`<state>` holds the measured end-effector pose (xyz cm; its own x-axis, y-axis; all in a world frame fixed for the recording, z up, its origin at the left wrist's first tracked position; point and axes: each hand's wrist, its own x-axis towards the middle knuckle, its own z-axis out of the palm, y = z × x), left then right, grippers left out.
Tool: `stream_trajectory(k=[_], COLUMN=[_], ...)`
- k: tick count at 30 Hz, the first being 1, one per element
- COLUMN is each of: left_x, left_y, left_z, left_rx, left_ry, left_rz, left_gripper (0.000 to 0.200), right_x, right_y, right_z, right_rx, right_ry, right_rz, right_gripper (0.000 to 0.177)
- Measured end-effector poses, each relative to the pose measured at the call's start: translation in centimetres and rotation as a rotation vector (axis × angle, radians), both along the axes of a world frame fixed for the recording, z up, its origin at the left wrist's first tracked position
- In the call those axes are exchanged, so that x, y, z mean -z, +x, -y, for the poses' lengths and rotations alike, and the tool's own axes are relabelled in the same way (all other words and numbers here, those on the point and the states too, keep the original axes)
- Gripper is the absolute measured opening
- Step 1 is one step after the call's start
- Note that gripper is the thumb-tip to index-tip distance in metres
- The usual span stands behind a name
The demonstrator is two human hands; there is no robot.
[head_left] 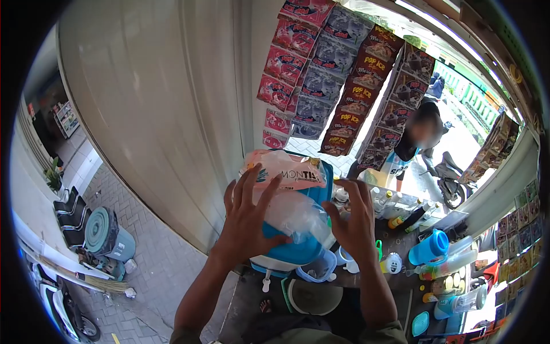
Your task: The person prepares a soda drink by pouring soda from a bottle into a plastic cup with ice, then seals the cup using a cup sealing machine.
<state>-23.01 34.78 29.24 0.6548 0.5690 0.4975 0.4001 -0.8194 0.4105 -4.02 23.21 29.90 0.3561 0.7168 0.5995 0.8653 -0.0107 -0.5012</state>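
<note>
Both hands are raised over a blue and white cooler box (295, 250) with a tap low on its front. My left hand (249, 218) has its fingers spread beside clear crumpled plastic bags (295, 213). Opposite it, at the right edge of the bags, my right hand (352, 221) is spread too, with nothing visible in it. Behind the clear bags lies a pink plastic pack (286, 172) with dark printed letters. Whether any fingertip touches the plastic cannot be made out.
Strips of drink sachets (358, 86) hang above. A person (415, 137) stands outside the counter. Bottles (418, 215), a blue jug (429, 246) and a blue tub (317, 266) are at right. A grey bucket (315, 295) is below; a lidded bin (109, 232) stands left.
</note>
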Motion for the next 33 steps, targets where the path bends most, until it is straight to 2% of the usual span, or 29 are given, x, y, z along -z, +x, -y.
stream_trajectory(k=[2,3,4,5,6,8,10,11,14,15,17,18,20,22,24,25,26,28,30,31,33], left_x=[0.0,0.9,2.2,2.9,3.1,3.7,3.6,3.5,2.0,1.2,-0.4,-1.8,-4.2,-3.7,-2.2,-1.5,-0.9,0.6,1.8,2.0,2.8], left_y=[0.5,0.8,1.1,1.4,1.6,1.7,1.7,1.8,1.9,2.5,2.9,3.2,4.2,4.1,3.9,3.6,3.4,2.8,2.6,2.7,2.5], left_z=[-1.2,-1.9,-2.9,-3.7,-4.0,-3.6,-3.5,-3.5,-2.8,-1.7,0.1,1.5,5.2,6.7,6.1,5.3,4.2,2.6,1.4,1.5,0.8], left_rx=[0.054,0.062,0.142,0.223,0.234,0.181,0.199,0.197,0.194,0.244,0.055,0.072,0.334,0.27,0.17,0.131,0.103,0.056,0.138,0.15,0.133], left_ry=[0.191,0.19,0.131,0.082,0.096,0.182,0.179,0.168,0.064,0.077,0.388,0.388,0.208,0.121,-0.04,-0.029,-0.091,-0.147,-0.104,-0.107,-0.185], left_rz=[-0.12,-0.126,-0.238,-0.346,-0.343,-0.36,-0.358,-0.359,-0.282,-0.283,-0.051,-0.055,0.106,-0.04,0.033,0.021,0.067,0.101,0.134,0.135,0.137], left_gripper=[0.09,0.09,0.086,0.082,0.082,0.082,0.079,0.077,0.08,0.08,0.082,0.082,0.076,0.047,0.035,0.035,0.032,0.029,0.026,0.02,0.017], right_x=[0.7,1.2,1.9,2.8,3.2,2.4,1.6,1.4,2.1,1.7,2.4,2.5,3.8,4.5,3.5,4.9,5.9,4.4,4.1,5.0,5.5], right_y=[-2.0,-2.7,-2.4,-1.4,-0.2,1.6,3.6,4.2,6.0,6.0,6.1,6.0,5.8,4.1,1.5,1.6,1.7,-0.6,-0.6,-0.5,-0.3], right_z=[2.2,3.2,4.0,4.7,5.6,8.8,12.5,13.7,17.8,18.8,20.2,20.6,20.5,19.0,17.8,16.8,15.2,11.0,8.4,6.7,4.3], right_rx=[0.05,0.105,0.117,0.074,0.026,0.145,0.272,0.269,0.33,0.318,0.283,0.232,0.184,0.072,0.054,0.026,0.019,-0.068,-0.23,-0.222,-0.242], right_ry=[-0.085,-0.172,-0.17,-0.194,-0.212,0.045,0.208,0.283,0.289,0.239,0.227,0.204,0.247,0.276,0.215,0.154,0.098,0.142,-0.039,-0.039,-0.033], right_rz=[-0.058,-0.12,-0.131,-0.334,-0.528,-0.655,-0.655,-0.649,-0.632,-0.708,-0.755,-0.766,-0.719,-0.694,-1.064,-0.873,-0.509,-0.519,-0.317,-0.137,-0.064], right_gripper=[0.038,0.033,0.033,0.026,0.018,0.008,0.011,0.02,0.028,0.032,0.032,0.033,0.029,0.026,0.022,0.025,0.021,0.006,0.02,0.025,0.024])
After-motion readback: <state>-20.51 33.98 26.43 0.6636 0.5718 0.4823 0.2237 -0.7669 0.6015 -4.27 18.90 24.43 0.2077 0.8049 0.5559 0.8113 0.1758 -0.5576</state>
